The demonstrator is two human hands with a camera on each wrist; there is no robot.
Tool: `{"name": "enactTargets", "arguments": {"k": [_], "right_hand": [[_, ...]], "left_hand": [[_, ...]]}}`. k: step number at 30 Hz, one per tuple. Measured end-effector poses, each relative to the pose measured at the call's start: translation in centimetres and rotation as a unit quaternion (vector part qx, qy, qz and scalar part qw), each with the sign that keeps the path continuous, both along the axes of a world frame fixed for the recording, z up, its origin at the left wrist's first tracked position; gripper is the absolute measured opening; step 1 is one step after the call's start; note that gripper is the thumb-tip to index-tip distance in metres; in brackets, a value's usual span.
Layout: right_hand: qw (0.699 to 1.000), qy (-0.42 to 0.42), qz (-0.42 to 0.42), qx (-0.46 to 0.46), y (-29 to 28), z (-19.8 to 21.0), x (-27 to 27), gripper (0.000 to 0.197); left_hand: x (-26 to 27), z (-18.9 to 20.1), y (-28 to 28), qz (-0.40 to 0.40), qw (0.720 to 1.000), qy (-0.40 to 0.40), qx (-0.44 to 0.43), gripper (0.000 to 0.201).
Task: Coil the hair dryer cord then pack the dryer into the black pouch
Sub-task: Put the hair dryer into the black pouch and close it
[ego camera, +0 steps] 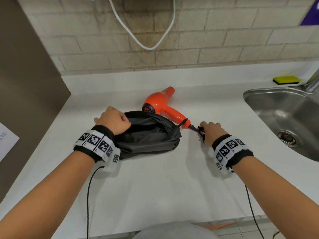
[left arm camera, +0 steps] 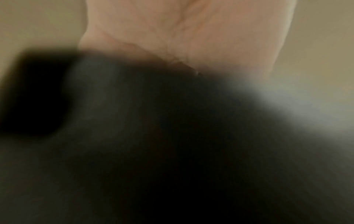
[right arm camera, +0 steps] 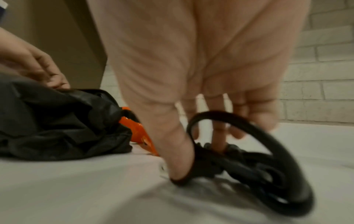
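The orange hair dryer [ego camera: 159,104] is shown lying on its side on the white counter [ego camera: 172,178], nozzle toward the brick wall and handle pointing toward the right hand [ego camera: 212,133]. The black pouch [ego camera: 148,135] lies just in front of the dryer, its far rim touching or overlapping the dryer body near the rear grille. The pouch mouth is held open by the left hand [ego camera: 113,120], whose fingers are curled over the near-left rim; this hold presumably keeps the soft fabric from collapsing so the dryer can be slid in. In the left wrist view only blurred palm and dark fabric are seen, so the exact pinch cannot be told.

The cord [right arm camera: 239,163] has been gathered into a bundle of black loops at the end of the handle. It is pinned between the thumb and the curled fingers of the right hand, low against the counter; the bundle is probably held so that the loops do not spring apart before packing. The dryer is not yet inside the pouch.

No brand or lettering is legible on dryer or pouch. Only square black-and-white coded markers are seen on the wristbands [ego camera: 96,142]. A sheet of paper [ego camera: 6,144] at the left edge bears marks too small to read.
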State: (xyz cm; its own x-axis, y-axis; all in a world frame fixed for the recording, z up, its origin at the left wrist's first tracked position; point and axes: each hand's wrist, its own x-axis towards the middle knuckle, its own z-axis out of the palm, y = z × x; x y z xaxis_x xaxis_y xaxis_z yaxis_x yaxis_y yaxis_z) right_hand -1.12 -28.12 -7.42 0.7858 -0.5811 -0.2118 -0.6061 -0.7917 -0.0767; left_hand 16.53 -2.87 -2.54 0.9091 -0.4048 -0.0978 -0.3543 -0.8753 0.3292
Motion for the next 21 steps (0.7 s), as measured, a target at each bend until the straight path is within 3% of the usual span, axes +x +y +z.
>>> {"name": "enactTargets", "arguments": {"k": [3, 5, 9, 13, 15, 18, 21], "right_hand": [[0.995, 0.067, -0.064, -0.027, 0.6, 0.0, 0.5, 0.037], [0.990, 0.094, -0.106, -0.012, 0.7, -0.6, 1.2, 0.038], [0.986, 0.085, -0.141, -0.006, 0.4, -1.2, 2.0, 0.031], [0.990, 0.092, -0.107, -0.015, -0.5, -1.1, 2.0, 0.033], [0.994, 0.076, -0.083, -0.009, -1.0, -1.2, 1.8, 0.034], [0.996, 0.027, -0.086, 0.009, -1.4, -1.1, 1.4, 0.041], [0.995, 0.025, -0.091, -0.034, -1.1, -0.6, 1.7, 0.049]], "left_hand": [[-0.3, 2.2, -2.6, -0.032, 0.998, -0.048, -0.022, 0.014], [0.0, 2.9, -4.7, -0.067, 0.994, -0.033, -0.081, 0.020], [1.3, 1.6, -8.5, -0.088, 0.991, 0.032, -0.095, 0.056], [2.2, -0.2, -10.4, -0.052, 0.993, 0.077, -0.069, 0.079], [2.5, -0.6, -10.9, -0.023, 0.996, 0.071, -0.045, 0.074], [2.6, -0.9, -10.9, -0.024, 0.998, 0.058, -0.009, 0.045], [3.1, -1.8, -10.3, -0.017, 0.997, 0.068, -0.038, 0.064]]}}
